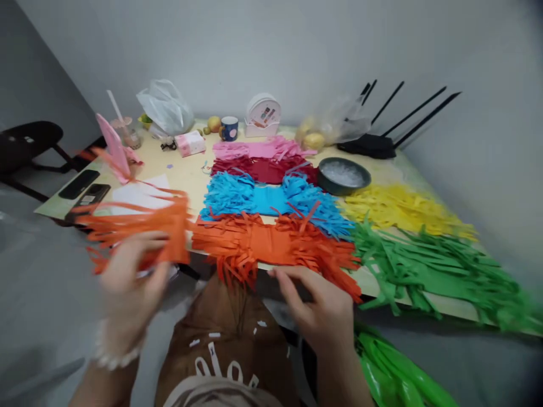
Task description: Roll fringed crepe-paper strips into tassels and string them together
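My left hand (136, 271) is closed on an orange fringed sheet (173, 232), lifted at the table's left front, its cut strips spreading left and blurred by motion. My right hand (316, 299) hovers at the front edge with thumb and forefinger pinched together; whatever may be between them is too small to make out. Just beyond it, a second orange fringed piece (269, 244) lies on the table, strips hanging over the edge. Behind that are blue (269, 199), dark red (267, 169) and pink (258, 149) fringed pieces in rows.
On the right lie yellow (407, 209) and green (441, 277) fringed pieces. A dark bowl (343, 176), a blue mug (229, 129), a plastic bag (165, 107) and a pink stand-up mirror-like panel (112, 147) stand farther back. Phones (80, 184) rest at the left edge.
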`<state>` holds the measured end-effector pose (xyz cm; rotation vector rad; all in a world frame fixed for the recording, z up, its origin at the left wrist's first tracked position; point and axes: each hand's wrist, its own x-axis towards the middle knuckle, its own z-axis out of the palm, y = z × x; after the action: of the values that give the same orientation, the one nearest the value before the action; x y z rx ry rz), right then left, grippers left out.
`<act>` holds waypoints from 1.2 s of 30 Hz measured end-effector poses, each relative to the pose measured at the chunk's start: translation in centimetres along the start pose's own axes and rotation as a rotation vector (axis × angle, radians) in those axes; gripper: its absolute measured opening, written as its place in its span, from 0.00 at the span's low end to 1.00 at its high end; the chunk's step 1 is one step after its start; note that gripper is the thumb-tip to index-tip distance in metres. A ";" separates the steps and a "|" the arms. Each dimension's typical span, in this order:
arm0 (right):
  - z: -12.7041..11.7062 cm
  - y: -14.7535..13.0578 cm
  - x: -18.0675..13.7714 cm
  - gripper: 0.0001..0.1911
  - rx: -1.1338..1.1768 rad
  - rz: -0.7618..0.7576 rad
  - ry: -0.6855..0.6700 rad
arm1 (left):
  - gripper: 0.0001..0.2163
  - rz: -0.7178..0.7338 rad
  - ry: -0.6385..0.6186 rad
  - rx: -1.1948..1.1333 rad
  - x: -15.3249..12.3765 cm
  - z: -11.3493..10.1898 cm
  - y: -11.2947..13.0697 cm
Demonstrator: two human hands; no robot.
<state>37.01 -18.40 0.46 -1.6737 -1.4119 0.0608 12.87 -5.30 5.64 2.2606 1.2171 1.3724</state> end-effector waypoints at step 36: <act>-2.1 1.3 6.2 0.19 0.465 -0.006 -0.302 | 0.12 -0.215 -0.670 -0.724 2.3 5.7 -1.4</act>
<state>41.27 -14.56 3.91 -1.3066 -1.4818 0.6137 17.32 -1.45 3.26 1.7587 0.5766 0.6974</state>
